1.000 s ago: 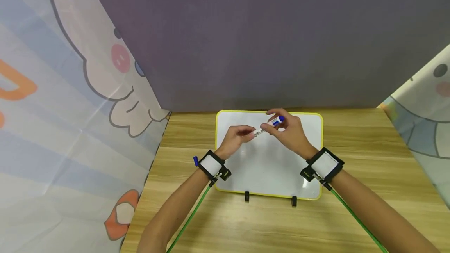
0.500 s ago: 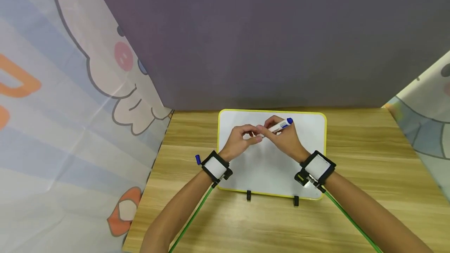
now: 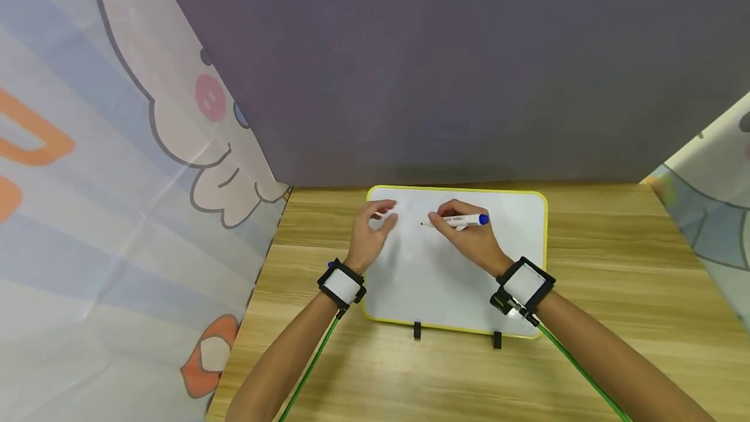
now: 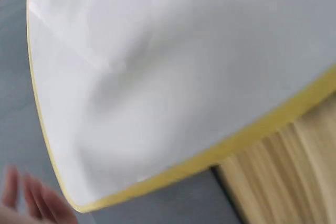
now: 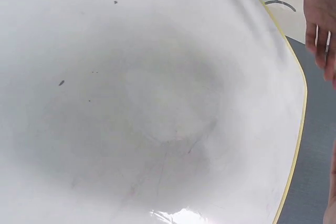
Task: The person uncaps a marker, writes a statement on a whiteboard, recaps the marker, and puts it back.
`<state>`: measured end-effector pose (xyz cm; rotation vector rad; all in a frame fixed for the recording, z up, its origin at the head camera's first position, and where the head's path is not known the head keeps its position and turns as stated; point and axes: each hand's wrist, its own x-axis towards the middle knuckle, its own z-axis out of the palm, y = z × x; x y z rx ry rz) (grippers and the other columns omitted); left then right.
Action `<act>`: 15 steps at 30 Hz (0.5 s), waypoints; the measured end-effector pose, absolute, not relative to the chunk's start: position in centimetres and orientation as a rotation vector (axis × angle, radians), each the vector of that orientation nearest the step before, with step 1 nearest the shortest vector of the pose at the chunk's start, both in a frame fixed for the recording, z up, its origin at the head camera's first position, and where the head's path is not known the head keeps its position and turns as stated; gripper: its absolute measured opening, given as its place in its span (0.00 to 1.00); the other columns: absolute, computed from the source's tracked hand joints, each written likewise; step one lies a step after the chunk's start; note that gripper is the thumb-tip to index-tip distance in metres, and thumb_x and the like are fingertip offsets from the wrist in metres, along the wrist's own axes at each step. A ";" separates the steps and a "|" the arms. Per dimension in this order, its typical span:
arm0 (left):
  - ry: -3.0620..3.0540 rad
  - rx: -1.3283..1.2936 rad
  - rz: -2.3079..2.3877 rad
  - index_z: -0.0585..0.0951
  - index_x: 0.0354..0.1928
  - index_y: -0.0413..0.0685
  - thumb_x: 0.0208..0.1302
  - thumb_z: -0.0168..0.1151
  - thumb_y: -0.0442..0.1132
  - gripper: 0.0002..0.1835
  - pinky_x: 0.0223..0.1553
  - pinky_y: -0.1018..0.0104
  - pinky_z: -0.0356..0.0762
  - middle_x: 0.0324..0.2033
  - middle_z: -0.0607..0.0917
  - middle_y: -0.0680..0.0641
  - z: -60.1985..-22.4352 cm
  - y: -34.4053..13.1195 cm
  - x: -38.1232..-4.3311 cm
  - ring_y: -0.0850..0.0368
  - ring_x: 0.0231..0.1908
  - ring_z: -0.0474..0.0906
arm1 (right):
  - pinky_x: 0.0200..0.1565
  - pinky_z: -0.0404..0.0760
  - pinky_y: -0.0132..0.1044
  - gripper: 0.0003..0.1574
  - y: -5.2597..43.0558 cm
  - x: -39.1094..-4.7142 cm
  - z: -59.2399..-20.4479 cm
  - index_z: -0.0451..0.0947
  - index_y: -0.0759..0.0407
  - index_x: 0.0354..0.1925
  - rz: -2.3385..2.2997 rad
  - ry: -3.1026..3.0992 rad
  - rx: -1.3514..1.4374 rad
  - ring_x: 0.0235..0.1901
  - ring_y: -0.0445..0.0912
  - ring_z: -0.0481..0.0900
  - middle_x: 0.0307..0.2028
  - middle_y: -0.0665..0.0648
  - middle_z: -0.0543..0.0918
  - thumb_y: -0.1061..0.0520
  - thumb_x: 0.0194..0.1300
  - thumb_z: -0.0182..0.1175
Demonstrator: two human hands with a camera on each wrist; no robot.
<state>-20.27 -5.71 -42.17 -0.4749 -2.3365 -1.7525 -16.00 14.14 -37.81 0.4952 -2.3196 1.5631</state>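
Note:
My right hand (image 3: 471, 236) pinches a white whiteboard marker (image 3: 463, 221) with a blue end. The marker lies nearly level, its dark uncapped tip pointing left, close over the whiteboard (image 3: 445, 292). To the left, over the board's left side, is my left hand (image 3: 368, 236), thumb and fingers curved apart with nothing between them. Blurred fingers (image 4: 39, 198) show at the lower left of the left wrist view. In the right wrist view the board (image 5: 157, 103) fills most of the picture, with small dark specks; the marker is out of sight there.
A small blue cap (image 3: 331, 265) is on the wooden table (image 3: 609, 266), mostly hidden by the left wrist strap. Two black clips (image 3: 417, 331) are at the board's near edge. A grey panel (image 3: 439, 70) rises behind, with a printed cloth (image 3: 146, 226) on the left.
My left hand has let go of the marker and moved left. My right hand has kept the marker and turned it from slanted to nearly level, its tip now bare.

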 end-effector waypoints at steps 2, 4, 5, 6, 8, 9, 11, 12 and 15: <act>-2.273 -0.258 -1.754 0.77 0.53 0.41 0.60 0.59 0.31 0.17 0.48 0.56 0.68 0.50 0.77 0.38 -43.0 -6.4 -20.5 0.43 0.48 0.71 | 0.28 0.76 0.27 0.04 14.1 -16.1 -38.4 0.81 0.65 0.34 1.585 -2.273 0.553 0.27 0.40 0.76 0.29 0.60 0.84 0.65 0.56 0.64; -2.238 -0.100 -1.765 0.75 0.55 0.44 0.59 0.57 0.30 0.19 0.47 0.60 0.66 0.51 0.74 0.39 -43.7 -7.0 -20.5 0.44 0.48 0.69 | 0.31 0.77 0.26 0.07 13.9 -16.2 -39.0 0.82 0.67 0.36 1.595 -2.231 0.611 0.30 0.41 0.77 0.31 0.61 0.84 0.68 0.55 0.64; -2.228 -0.063 -1.763 0.75 0.55 0.45 0.60 0.56 0.30 0.20 0.46 0.62 0.66 0.51 0.73 0.39 -44.1 -7.2 -20.5 0.45 0.48 0.69 | 0.32 0.77 0.26 0.08 13.8 -16.3 -39.3 0.82 0.68 0.36 1.603 -2.210 0.634 0.31 0.42 0.78 0.32 0.62 0.84 0.69 0.54 0.64; -2.225 -0.045 -1.767 0.75 0.56 0.46 0.60 0.55 0.30 0.20 0.46 0.63 0.67 0.51 0.73 0.39 -44.5 -7.4 -20.5 0.45 0.47 0.69 | 0.33 0.77 0.25 0.08 13.6 -16.3 -39.5 0.82 0.69 0.36 1.606 -2.194 0.653 0.32 0.43 0.78 0.32 0.63 0.84 0.69 0.54 0.64; -2.236 -0.041 -1.760 0.75 0.56 0.46 0.62 0.53 0.32 0.19 0.45 0.64 0.69 0.50 0.75 0.39 -45.2 -7.7 -20.5 0.48 0.46 0.71 | 0.34 0.76 0.24 0.09 13.1 -16.4 -40.1 0.82 0.70 0.36 1.603 -2.177 0.675 0.34 0.44 0.78 0.33 0.64 0.83 0.70 0.53 0.64; -2.244 -0.048 -1.757 0.75 0.56 0.45 0.63 0.53 0.32 0.19 0.45 0.65 0.71 0.48 0.77 0.39 -45.6 -7.9 -20.5 0.49 0.45 0.73 | 0.35 0.76 0.24 0.09 12.8 -16.4 -40.3 0.82 0.71 0.36 1.606 -2.166 0.685 0.34 0.46 0.78 0.33 0.64 0.83 0.71 0.52 0.64; -2.271 -0.050 -1.749 0.76 0.57 0.44 0.65 0.52 0.34 0.18 0.41 0.67 0.73 0.44 0.81 0.40 -46.3 -8.1 -20.6 0.53 0.41 0.76 | 0.36 0.76 0.25 0.10 12.1 -16.6 -40.6 0.82 0.72 0.36 1.610 -2.151 0.705 0.35 0.48 0.78 0.34 0.65 0.82 0.72 0.52 0.64; -2.290 -0.037 -1.748 0.76 0.57 0.44 0.65 0.52 0.35 0.18 0.39 0.68 0.74 0.43 0.82 0.41 -46.6 -8.2 -20.7 0.55 0.39 0.76 | 0.36 0.76 0.25 0.10 11.8 -16.6 -40.7 0.82 0.71 0.36 1.604 -2.150 0.716 0.35 0.49 0.78 0.34 0.65 0.82 0.72 0.51 0.64; -2.336 0.010 -1.741 0.77 0.56 0.42 0.65 0.52 0.37 0.18 0.34 0.71 0.74 0.38 0.85 0.41 -47.2 -8.3 -20.8 0.57 0.34 0.77 | 0.38 0.75 0.25 0.12 10.9 -16.8 -41.0 0.82 0.70 0.38 1.581 -2.162 0.761 0.36 0.52 0.77 0.36 0.65 0.81 0.72 0.51 0.63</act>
